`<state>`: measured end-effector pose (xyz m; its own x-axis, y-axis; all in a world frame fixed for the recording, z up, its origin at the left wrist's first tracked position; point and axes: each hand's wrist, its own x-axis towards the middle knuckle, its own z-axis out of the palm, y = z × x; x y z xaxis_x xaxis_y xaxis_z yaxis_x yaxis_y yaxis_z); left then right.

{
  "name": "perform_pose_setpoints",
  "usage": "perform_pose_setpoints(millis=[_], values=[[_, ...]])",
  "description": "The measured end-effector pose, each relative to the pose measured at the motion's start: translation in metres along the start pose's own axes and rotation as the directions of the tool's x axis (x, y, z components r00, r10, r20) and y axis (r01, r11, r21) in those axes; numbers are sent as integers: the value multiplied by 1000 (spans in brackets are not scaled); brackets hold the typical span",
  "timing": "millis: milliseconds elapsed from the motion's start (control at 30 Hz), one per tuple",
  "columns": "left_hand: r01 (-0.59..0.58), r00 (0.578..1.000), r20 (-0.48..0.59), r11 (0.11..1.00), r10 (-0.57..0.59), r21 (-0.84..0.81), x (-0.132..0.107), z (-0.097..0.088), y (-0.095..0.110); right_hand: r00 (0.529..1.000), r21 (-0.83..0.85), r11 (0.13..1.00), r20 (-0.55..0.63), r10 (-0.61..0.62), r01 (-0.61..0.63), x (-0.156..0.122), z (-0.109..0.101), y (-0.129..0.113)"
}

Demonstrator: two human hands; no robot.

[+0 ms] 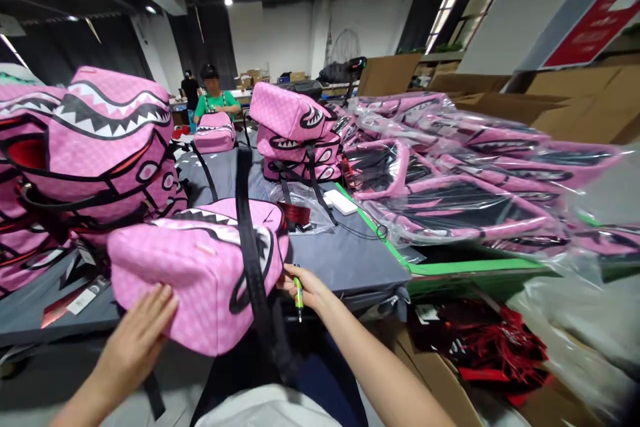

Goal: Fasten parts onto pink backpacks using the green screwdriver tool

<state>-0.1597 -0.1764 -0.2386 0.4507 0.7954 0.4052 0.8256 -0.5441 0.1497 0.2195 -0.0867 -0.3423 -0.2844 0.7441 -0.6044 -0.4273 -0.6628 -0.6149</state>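
Boxy pink checked fabric bag with black-and-white shark-mouth print (pixel 185 280) is at the near edge of the grey cloth-covered tabletop (pixel 360 257), tilted, its lower part hanging past that edge (can't tell how much weight the table takes). Left hand (pixel 139 327) lies flat on the bag's pink panel, fingers straight and close together, not gripping. Right hand (pixel 306 288) is at the bag's right end, fingers curled, pinching a slim lime-green pen-like tool with a metal tip (pixel 299 295), tip down; can't tell if those fingertips also grip the bag. Wide black webbing strap (pixel 247 227) runs over the bag's right end and drops past the near edge.

Tabletop left side: tall pile of similar pink shark-print bags (pixel 107 133), with a white paper hang tag (pixel 81 301) near the front edge. Toward the right edge: shorter stack of pink bags (pixel 293 137), flat white rectangular object (pixel 341 202), thin black cable (pixel 357 232). Beyond the green-trimmed right edge: heap of pink bags in clear plastic (pixel 475 207). Far end: co-worker in a green top (pixel 223 103) behind another small pink bag (pixel 215 133).
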Motion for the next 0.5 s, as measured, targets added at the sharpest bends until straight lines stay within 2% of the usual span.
perform_pose_setpoints(millis=[33, 67, 100, 133, 167, 200, 233, 267, 300, 333, 400, 433, 500], values=[[17, 996, 89, 998, -12, -56, -23, 12, -2, 999, 19, 999, -21, 35, -34, 5, -3, 9], [123, 986, 126, 988, -110, -99, -44, 19, -5, 997, 25, 998, -42, 63, -62, 9, -5, 17], [274, 958, 123, 956, -261, -104, -61, 21, -9, 994, 27, 996, -62, 87, -86, 14, -6, 23], [458, 889, 73, 884, -453, -89, -73, 19, -15, 991, 34, 994, -82, 109, -107, 18, -8, 28], [633, 773, 6, 770, -634, -82, -78, 15, -22, 987, 38, 992, -100, 127, -123, 23, -9, 32], [767, 630, -59, 632, -774, -106, -76, 11, -29, 983, 41, 990, -116, 139, -135, 28, -11, 34], [851, 489, -85, 496, -868, -170, -69, 9, -38, 980, 41, 989, -132, 147, -142, 32, -12, 35], [882, 387, -35, 381, -922, -277, -57, 8, -46, 978, 40, 989, -147, 149, -144, 37, -12, 35], [880, 316, 64, 267, -947, -393, -44, 10, -53, 976, 38, 989, -161, 147, -143, 41, -11, 35], [862, 284, 209, 154, -936, -482, -30, 13, -60, 974, 34, 990, -176, 142, -138, 45, -10, 34], [826, 275, 461, -37, -844, -562, -8, 23, -69, 972, 24, 993, -199, 122, -120, 50, -3, 33], [817, 279, 536, -97, -797, -568, -2, 27, -72, 973, 20, 994, -206, 105, -104, 50, 2, 33], [810, 278, 566, -128, -776, -573, 2, 31, -74, 976, 19, 998, -208, 59, -56, 47, 13, 35]])
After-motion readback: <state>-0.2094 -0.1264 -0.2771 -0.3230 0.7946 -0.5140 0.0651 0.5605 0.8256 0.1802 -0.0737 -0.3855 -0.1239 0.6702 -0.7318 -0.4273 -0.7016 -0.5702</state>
